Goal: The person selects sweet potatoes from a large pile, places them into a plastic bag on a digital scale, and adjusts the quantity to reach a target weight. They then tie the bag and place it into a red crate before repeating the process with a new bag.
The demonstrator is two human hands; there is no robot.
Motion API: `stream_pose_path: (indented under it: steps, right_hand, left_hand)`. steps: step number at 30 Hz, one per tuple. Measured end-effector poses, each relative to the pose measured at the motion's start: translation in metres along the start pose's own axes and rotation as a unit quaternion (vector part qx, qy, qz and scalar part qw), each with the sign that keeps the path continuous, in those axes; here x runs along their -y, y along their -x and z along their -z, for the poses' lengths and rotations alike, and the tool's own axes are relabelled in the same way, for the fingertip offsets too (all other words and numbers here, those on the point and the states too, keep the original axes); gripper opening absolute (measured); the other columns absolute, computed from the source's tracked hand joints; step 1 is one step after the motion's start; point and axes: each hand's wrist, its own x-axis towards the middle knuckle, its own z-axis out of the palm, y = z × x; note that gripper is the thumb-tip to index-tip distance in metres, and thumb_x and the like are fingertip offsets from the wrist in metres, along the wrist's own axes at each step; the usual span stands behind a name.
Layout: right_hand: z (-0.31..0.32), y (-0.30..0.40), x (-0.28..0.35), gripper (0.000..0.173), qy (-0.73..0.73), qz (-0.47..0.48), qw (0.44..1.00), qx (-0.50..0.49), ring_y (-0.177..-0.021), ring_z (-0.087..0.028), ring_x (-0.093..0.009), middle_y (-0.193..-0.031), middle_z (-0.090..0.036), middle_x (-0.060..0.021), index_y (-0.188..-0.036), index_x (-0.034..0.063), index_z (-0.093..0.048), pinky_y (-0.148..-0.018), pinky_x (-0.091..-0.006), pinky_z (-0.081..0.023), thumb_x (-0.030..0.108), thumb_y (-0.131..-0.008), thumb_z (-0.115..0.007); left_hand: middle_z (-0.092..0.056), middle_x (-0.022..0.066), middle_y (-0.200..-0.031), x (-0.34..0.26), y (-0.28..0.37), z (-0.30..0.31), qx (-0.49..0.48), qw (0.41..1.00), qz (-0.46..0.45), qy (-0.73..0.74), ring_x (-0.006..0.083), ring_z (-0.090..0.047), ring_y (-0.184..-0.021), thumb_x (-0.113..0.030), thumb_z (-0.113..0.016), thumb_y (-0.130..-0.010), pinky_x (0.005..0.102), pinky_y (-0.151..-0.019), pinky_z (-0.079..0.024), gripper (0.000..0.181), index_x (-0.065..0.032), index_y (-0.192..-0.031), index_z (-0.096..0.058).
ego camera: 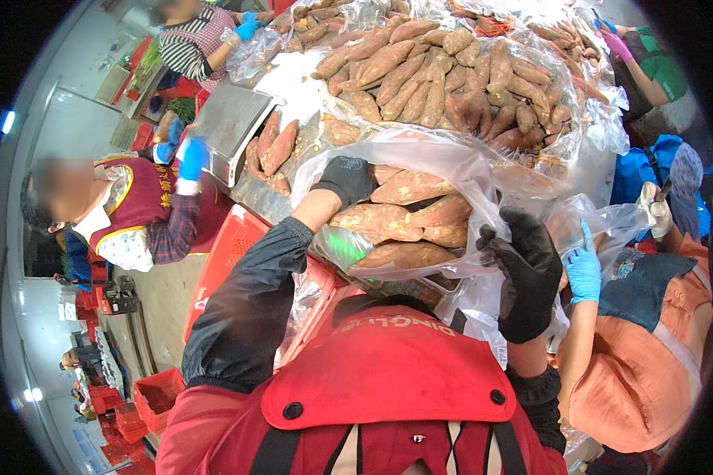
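Note:
A clear plastic bag with its mouth spread wide lies before me, holding several large sweet potatoes. My left hand, in a black glove, reaches over the bag's far left rim and touches a sweet potato inside; its fingertips are partly hidden. At the bag's right side, my black-gloved right hand has curled fingers against the plastic rim; whether it pinches the film is unclear. Beyond the bag rises a big heap of sweet potatoes on plastic sheeting.
A metal-topped scale stands at the far left, beside a few sweet potatoes. Red plastic crates are at the table's left edge. A co-worker's blue-gloved hand is close on my right; other people stand around the table.

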Motion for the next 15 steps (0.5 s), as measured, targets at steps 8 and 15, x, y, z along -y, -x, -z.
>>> stream_pose_path:
  steps: [8, 15]
  right_hand:
    - [0.002, 0.001, -0.004, 0.037, -0.005, 0.011, 1.000, 0.013, -0.087, -0.066, -0.016, -0.101, -0.067, -0.0113, -0.120, -0.0033, -0.056, -0.076, -0.0256, -0.052, -0.007, -0.083, -0.060]
    - [0.000, 0.002, 0.001, 0.039, 0.030, 0.006, 0.999, -0.008, -0.093, -0.066, -0.021, -0.110, -0.064, -0.0140, -0.122, -0.0067, -0.054, -0.079, -0.0296, -0.051, -0.005, -0.083, -0.058]
  left_hand:
    - [-0.067, 0.0250, -0.089, 0.003, -0.003, 0.010, 0.018, 1.000, -0.021, 0.010, 0.0406, -0.064, -0.087, -0.032, -0.067, -0.076, 0.0467, -0.076, -0.050, 0.033, -0.0007, -0.087, -0.070]
    - [-0.066, 0.0171, -0.096, -0.043, 0.019, 0.078, -0.086, 0.959, -0.040, 0.268, 0.0310, -0.062, -0.084, -0.031, -0.079, -0.075, 0.0395, -0.078, -0.048, 0.051, 0.0004, -0.110, -0.061]
